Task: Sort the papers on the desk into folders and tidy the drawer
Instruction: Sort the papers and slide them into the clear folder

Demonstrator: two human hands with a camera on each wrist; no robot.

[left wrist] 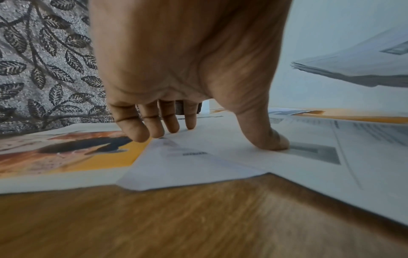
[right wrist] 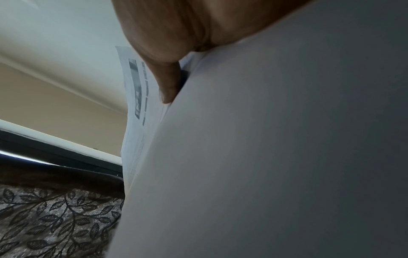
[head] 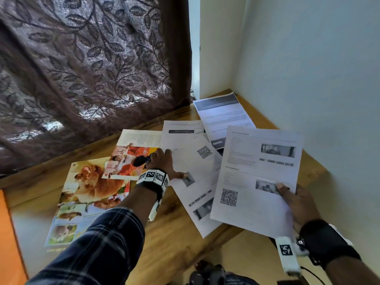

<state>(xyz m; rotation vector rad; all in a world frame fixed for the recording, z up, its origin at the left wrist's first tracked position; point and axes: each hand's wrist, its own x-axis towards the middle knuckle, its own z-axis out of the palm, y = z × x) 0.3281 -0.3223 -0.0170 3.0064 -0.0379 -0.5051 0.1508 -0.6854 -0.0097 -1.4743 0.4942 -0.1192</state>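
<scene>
Two hands busy here: the right hand [head: 296,204] pinches a printed sheet with a QR code [head: 257,182], thumb on top, lifted just right of the QR-code page [head: 193,167] lying on the wooden desk [head: 176,233]. That page sits under the left hand [head: 162,161], fingers spread and thumb pressing down. Just left of it are a red-orange flyer [head: 127,161] and a cat poster [head: 86,194].

Magazine pages [head: 86,194] left of printed sheets [head: 191,161]
</scene>
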